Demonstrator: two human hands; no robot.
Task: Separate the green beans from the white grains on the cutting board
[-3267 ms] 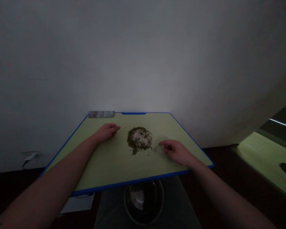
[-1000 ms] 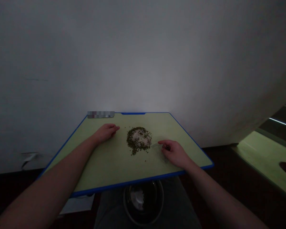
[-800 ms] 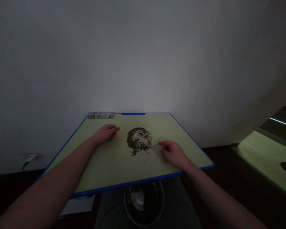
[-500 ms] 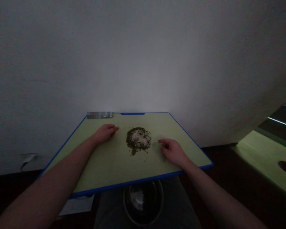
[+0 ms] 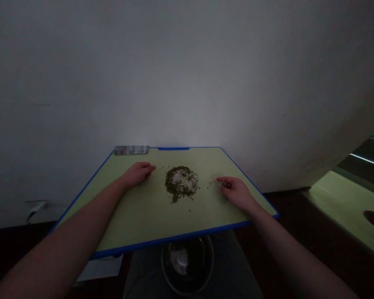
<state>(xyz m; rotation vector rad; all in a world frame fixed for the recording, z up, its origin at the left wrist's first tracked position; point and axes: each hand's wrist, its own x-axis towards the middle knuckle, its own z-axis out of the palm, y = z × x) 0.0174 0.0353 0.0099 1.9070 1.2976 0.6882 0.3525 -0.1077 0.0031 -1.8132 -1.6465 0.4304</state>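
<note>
Heap of green beans and white grains (image 5: 181, 184): we see it near the middle of our board, with white grains at its centre, green beans around them and a few strays just outside.
Hands: apart, with the heap between them; neither touches it.
Left hand (image 5: 137, 174): rests on the board just left of the heap, fingers loosely curled and pointing toward it, holding nothing we can see.
Right hand (image 5: 237, 193): rests right of the heap, index finger reaching out and the other fingers curled, on or just over the clear plastic piece. We cannot tell whether it grips the piece.
Clear plastic piece (image 5: 216, 189): lies faintly visible on the board, just beside our right fingers; its outline is hard to make out.
Round metal bowl (image 5: 187, 265): sits below the near edge of the board, over our grey trousers (image 5: 239, 270), with something white inside.
Sheet of white paper (image 5: 99, 268): lies left of the bowl, partly under the board.
Green board (image 5: 143, 220): tilts up before us, edged in blue.
Pixelated object (image 5: 131, 150): sits at the far left corner of the board, too blurred to name.
Second green surface (image 5: 339, 195): lies off to our right, beyond the dark floor (image 5: 286, 249).
Pale wall (image 5: 187, 83): rises behind everything.
</note>
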